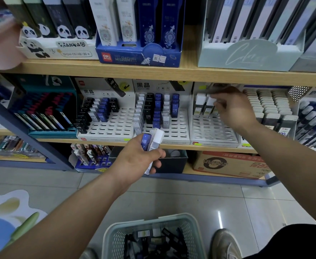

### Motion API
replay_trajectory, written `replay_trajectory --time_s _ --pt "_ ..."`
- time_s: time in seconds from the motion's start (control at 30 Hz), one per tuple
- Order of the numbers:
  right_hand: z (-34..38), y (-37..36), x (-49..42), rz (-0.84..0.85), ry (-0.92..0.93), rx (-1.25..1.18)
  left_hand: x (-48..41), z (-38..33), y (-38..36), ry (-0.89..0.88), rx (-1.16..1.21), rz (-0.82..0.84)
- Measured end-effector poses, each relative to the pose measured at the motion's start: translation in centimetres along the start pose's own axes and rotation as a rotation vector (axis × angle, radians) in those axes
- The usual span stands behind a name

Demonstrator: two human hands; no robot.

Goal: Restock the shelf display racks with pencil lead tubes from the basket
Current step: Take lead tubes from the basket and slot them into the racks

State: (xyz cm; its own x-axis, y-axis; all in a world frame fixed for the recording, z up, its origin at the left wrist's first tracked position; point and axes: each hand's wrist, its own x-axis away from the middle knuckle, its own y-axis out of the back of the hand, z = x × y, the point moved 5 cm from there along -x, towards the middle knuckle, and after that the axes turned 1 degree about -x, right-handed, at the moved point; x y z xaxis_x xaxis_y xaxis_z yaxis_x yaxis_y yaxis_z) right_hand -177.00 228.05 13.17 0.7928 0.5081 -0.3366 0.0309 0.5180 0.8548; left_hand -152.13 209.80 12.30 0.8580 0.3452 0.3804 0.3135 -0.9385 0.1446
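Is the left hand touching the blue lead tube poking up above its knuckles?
Touching. The head view shows the left hand with fingers curled round the blue plastic HB tube, alongside a white-capped clear tube.

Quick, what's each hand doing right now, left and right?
Left hand: grips a bundle of pencil lead tubes, blue and white.
Right hand: fingers at the white-capped tubes in the right rack; blurred, so a grip cannot be told.

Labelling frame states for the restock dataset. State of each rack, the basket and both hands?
left rack: partly filled, front slots empty
middle rack: partly filled
right rack: mostly empty, only back row stocked
basket: part full
left hand: grips several lead tubes
right hand: at right rack's back row, grip blurred
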Motion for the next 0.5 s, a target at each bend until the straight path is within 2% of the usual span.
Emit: replay_trajectory --time_s 0.17,0.27,0.4,0.5 --pt "1.4 0.3 1.0 0.036 -0.018 0.066 -0.1 -0.2 0.0 -0.039 0.024 0.009" --pt "4.5 1.1 2.3 0.026 -0.018 -0.113 0.0 -0.4 0.1 -0.060 0.033 0.017" --pt "10.7 -0.4 5.0 0.394 -0.086 -0.632 0.1 -0.6 0.0 -0.065 0.057 0.041" --pt "13.4 -1.7 6.0 0.536 -0.070 -0.729 0.2 -0.8 0.0 -0.083 0.048 0.055"
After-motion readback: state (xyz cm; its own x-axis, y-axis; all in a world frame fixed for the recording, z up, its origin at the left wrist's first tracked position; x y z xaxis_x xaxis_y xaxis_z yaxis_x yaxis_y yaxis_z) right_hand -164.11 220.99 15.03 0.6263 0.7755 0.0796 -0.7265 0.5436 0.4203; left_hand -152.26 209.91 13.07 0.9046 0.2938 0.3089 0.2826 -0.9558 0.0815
